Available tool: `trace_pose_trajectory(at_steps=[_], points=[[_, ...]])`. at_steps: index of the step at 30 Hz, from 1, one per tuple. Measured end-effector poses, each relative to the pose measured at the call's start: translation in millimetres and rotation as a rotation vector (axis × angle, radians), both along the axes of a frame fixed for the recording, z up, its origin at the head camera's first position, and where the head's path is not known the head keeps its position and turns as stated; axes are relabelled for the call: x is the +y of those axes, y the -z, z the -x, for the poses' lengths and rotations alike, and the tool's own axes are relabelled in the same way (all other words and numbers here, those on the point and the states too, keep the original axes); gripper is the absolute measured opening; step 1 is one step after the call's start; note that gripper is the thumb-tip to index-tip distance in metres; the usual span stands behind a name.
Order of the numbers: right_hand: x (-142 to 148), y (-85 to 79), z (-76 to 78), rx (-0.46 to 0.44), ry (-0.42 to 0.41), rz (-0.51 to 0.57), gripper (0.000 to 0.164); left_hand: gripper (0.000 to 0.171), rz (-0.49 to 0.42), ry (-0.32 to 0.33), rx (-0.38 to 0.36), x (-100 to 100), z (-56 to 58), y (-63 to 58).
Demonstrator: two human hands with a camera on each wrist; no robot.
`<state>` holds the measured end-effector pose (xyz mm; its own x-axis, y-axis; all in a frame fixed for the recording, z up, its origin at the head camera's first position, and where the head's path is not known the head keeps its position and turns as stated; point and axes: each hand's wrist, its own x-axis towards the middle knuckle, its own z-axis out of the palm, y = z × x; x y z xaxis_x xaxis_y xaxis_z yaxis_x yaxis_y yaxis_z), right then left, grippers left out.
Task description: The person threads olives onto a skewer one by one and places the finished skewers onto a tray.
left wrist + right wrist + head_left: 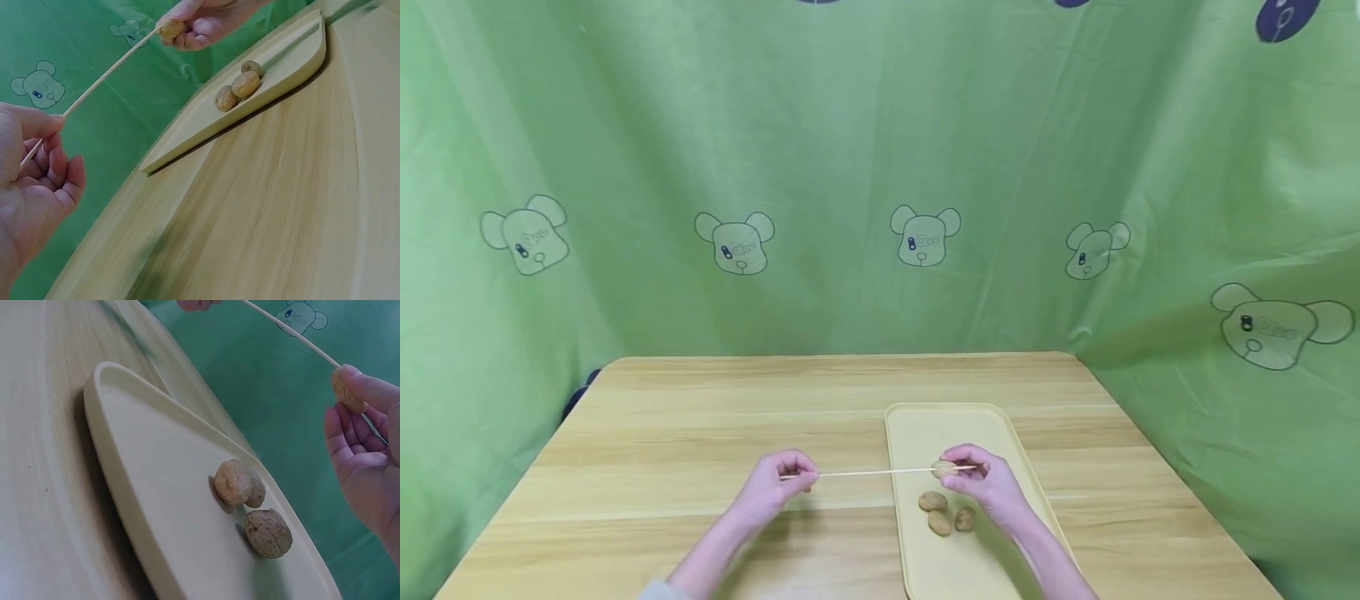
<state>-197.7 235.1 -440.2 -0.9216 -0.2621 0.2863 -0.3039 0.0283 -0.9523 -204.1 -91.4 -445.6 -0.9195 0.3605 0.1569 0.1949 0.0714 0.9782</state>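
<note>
A thin wooden skewer point(872, 472) stretches level between the two hands, above the table and tray. My left hand point(778, 483) pinches it near its left end, thumb on top and the other fingers curled below, as the left wrist view shows. Over the tray, my right hand point(992, 487) grips a small wrinkled tan-brown oval piece point(347, 390) between thumb and fingers. The skewer runs through this piece, and its pointed end sticks out on the right. Three similar wrinkled brown pieces point(933, 501) lie close together on the tray below the right hand.
The long cream tray point(925, 425) with a low raised rim stands right of centre on the wood-grain table point(700, 417). Green curtains point(835, 125) printed with cartoon bear heads surround the table at the back and both sides.
</note>
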Motion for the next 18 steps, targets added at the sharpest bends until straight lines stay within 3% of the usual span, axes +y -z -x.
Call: trace_pose_trajectory(at_steps=[4,8,18], points=[[0.6,3.6,-0.8,-0.067,-0.008,0.062,0.031,0.020,0.007,0.007,-0.004,1.6,0.4,0.7],[0.9,7.8,-1.9,-0.103,-0.066,0.187,0.022,0.019,0.012,-0.003,-0.020,2.0,0.4,2.0],[-6.3,8.5,-3.1,-0.086,-0.224,0.445,0.029,0.019,-0.021,-0.022,-0.041,4.7,-1.6,-3.8]])
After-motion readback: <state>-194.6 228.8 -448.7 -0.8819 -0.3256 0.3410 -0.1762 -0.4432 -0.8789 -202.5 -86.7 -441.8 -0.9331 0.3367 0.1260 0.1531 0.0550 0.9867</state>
